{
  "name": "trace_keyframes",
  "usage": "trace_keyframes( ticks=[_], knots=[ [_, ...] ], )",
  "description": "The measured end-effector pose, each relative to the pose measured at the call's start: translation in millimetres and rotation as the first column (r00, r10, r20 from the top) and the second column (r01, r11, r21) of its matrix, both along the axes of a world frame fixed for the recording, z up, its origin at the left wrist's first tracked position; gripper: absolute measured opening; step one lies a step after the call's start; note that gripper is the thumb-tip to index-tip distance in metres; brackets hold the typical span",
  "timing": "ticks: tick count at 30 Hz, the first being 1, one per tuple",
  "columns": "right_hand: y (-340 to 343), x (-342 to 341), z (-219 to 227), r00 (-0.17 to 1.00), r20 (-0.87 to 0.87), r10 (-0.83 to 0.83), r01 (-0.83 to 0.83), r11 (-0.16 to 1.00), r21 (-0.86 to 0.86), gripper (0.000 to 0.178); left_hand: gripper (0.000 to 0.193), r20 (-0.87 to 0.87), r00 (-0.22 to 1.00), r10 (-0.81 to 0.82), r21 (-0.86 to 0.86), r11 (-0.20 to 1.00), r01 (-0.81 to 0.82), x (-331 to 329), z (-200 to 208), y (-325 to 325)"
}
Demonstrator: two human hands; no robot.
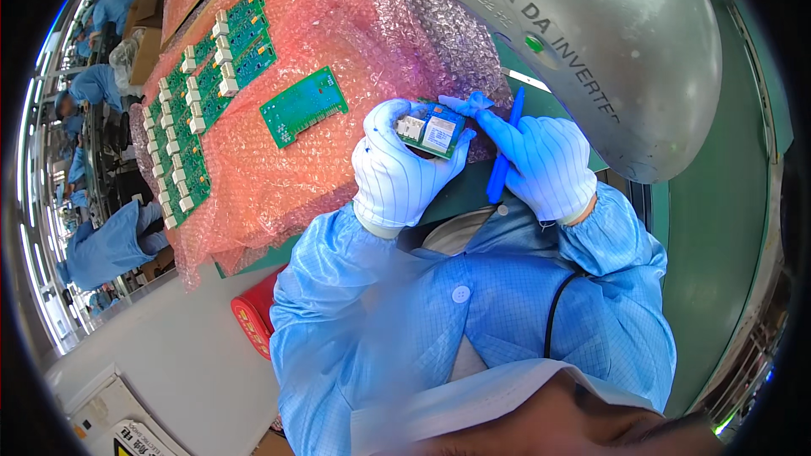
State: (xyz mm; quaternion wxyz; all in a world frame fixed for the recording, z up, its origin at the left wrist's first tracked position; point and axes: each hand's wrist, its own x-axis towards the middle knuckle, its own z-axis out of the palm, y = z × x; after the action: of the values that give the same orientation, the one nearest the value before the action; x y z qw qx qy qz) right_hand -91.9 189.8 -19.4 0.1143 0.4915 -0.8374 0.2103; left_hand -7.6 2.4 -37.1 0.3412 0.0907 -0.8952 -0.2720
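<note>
While my left hand (393,171) curls around 1 circuit board (434,150), my right hand (549,165) grips a blue stick (498,179); seemingly close handwork, next needing steadiness.

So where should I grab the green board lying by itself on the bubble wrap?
The green board is probably best held by its two long edges, coming from above: it lies flat on the bubble wrap, edges uncovered.
</note>
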Motion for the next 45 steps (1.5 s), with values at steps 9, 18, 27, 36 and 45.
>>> trace_keyframes(
  ticks=[9,18,27,36,45],
  knots=[
    [-0.7,1.2,-0.3,1.0,0.006,-0.013,0.013,1.0,-0.01,0.054,0.076,-0.022,1.0,0.015,-0.059,0.998,-0.016,-3.6,6.3,2.6],
    [-1.4,3.3,19.5,0.997,0.069,-0.036,0.039,0.999,-0.036,0.055,0.077,-0.009,0.998,0.064,-0.11,0.992,-0.065,2.7,4.8,3.4],
    [6.8,3.4,15.7,0.991,0.102,-0.086,0.079,0.994,0.069,0.062,0.078,0.02,0.997,0.076,-0.089,0.993,-0.074,-1.7,7.1,2.0],
    [7.7,-12.5,-1.5,0.985,0.032,-0.17,0.169,0.985,0.046,0.051,0.081,-0.043,0.998,0.039,-0.006,0.999,-0.039,1.4,-0.1,-2.0],
    [3.2,-46.4,2.0,0.924,0.38,0.042,0.14,0.887,-0.44,0.038,0.087,-0.451,0.864,-0.223,-0.167,0.972,0.164,-4.5,74.6,-8.0]
  ],
)
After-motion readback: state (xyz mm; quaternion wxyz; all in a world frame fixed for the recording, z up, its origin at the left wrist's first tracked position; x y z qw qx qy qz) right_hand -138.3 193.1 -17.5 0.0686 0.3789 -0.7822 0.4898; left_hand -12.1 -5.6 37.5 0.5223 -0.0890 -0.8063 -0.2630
